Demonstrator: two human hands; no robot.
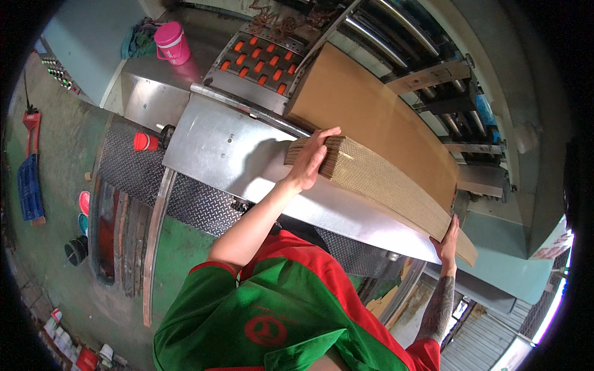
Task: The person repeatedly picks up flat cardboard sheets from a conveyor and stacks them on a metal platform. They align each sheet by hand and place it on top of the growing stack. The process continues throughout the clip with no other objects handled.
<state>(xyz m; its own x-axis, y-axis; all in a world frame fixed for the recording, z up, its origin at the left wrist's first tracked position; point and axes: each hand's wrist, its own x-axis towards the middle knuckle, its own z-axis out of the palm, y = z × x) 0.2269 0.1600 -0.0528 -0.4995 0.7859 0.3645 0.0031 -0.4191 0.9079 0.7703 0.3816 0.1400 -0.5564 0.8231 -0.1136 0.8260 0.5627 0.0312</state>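
A thick stack of brown corrugated cardboard sheets lies at the machine's feed, its layered edges facing me and its right part reaching past the metal table. My left hand presses on the stack's left corner, palm along the end and fingers stretched toward the top. At the other end, my right hand grips the near edge near the right corner, fingers pointing away from me. Between them the two hands hold the stack. A broad flat cardboard face shows behind the layered edges.
Metal rollers and orange wheels sit beyond the table. A pink lidded bucket stands back left, with a red knob at the table's left side. Below is a diamond-plate step; a red pallet jack stands far left.
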